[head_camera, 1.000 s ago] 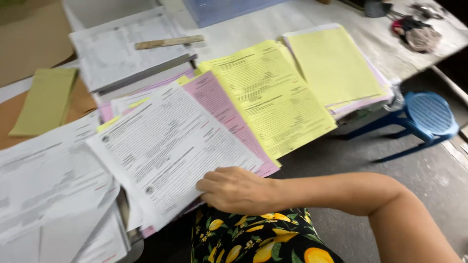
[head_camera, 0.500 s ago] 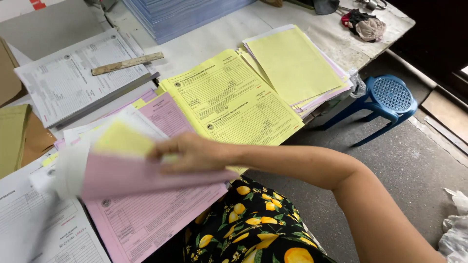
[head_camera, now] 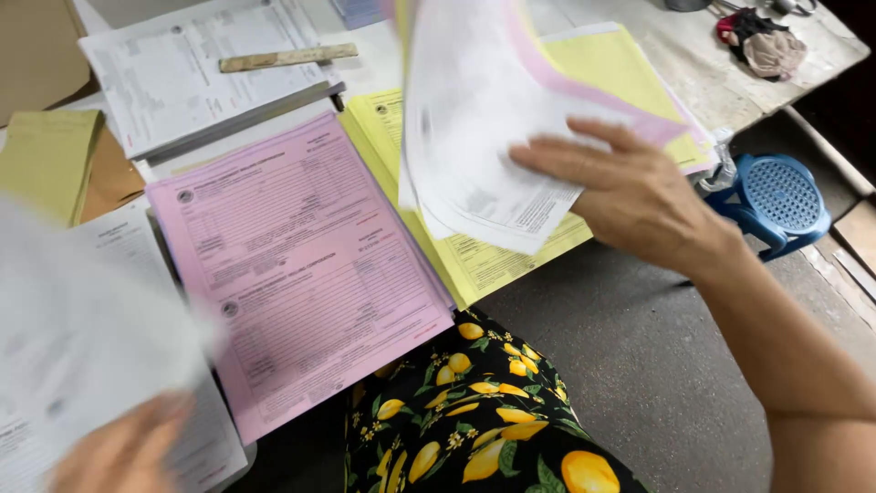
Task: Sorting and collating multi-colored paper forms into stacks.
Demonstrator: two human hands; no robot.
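Grey worktop: right hand, fingers spread, now lifts white, pink and yellow sheets above the uncovered pink form; blurred left hand pinches white paper.

Right hand raised, left hand blurred.

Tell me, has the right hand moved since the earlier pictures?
Yes. The right hand has risen from the white stack, past the pink stack, and now holds sheets above the yellow stack.

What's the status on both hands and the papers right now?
Right hand lifts a white, pink and yellow paper set above the yellow stack. Left hand, blurred, at a white sheet. Pink stack uncovered.
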